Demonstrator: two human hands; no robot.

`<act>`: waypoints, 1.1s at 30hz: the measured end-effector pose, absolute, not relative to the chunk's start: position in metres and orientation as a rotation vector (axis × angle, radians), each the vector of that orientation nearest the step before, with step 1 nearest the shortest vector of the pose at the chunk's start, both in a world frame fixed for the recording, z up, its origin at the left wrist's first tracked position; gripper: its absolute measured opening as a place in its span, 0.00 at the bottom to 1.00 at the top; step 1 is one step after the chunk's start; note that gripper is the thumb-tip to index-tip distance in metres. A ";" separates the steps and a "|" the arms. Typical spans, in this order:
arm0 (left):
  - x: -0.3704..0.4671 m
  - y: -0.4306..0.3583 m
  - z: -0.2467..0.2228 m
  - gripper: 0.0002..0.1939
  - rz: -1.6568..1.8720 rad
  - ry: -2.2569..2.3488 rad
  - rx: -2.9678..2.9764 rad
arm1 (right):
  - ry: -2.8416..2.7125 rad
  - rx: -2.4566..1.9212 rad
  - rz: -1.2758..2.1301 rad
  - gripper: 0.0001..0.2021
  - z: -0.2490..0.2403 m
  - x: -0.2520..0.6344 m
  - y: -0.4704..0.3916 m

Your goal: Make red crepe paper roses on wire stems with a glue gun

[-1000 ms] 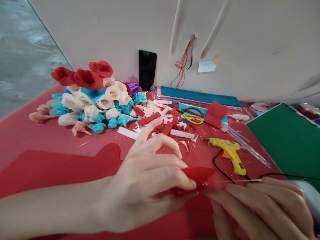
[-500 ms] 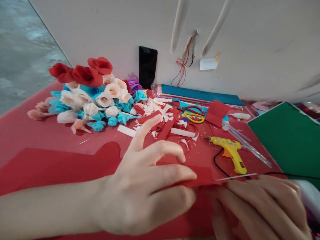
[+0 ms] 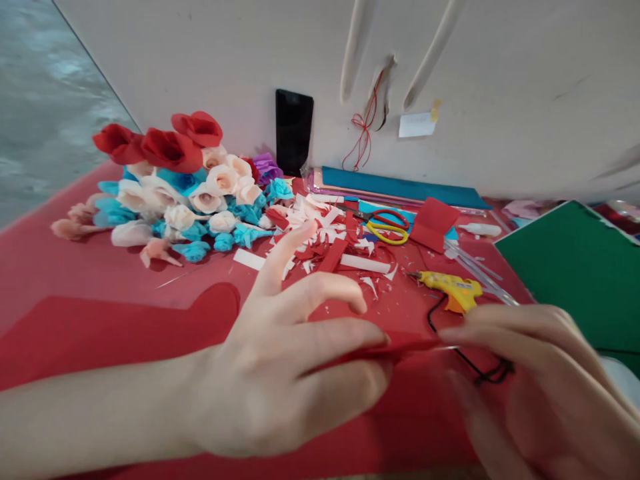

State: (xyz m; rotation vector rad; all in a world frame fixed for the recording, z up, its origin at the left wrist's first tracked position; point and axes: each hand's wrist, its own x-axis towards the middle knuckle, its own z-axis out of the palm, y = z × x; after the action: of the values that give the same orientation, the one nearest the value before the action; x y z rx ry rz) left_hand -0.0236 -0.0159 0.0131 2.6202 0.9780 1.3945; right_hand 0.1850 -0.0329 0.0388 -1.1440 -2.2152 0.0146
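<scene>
My left hand [image 3: 280, 360] pinches a strip of red paper [image 3: 415, 348] between thumb and forefinger, the other fingers spread above. A thin pale stick [image 3: 449, 347] pokes out of the paper's right end and passes behind the fingers of my right hand [image 3: 545, 373]. Those fingertips are close to the stick. The thumb is blurred and stands apart below it, leaving a gap. Under and left of my left arm lies a large red sheet [image 3: 125, 327] with a rounded corner.
Paper flowers [image 3: 175, 193] are heaped at the back left. Paper scraps [image 3: 325, 240] and scissors [image 3: 385, 225] lie mid-table. A yellow glue gun [image 3: 450, 288] with a black cord is behind my right hand, near a green board [image 3: 570, 260]. A black phone [image 3: 294, 132] leans on the wall.
My right hand has risen and turned, its thumb parting from the fingers. The stick's free end is now hidden behind it. My left hand keeps its pinch, nearly still.
</scene>
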 end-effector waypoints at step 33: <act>-0.020 -0.006 0.013 0.08 1.133 0.918 2.259 | -2.046 -1.154 1.015 0.05 0.036 0.175 -0.013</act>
State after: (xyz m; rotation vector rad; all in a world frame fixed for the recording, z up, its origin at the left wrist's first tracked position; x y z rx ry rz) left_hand -0.0201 -0.0063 0.0132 2.2591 0.9179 1.1326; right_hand 0.1752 -0.0127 0.0364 -1.1540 -2.0458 1.0151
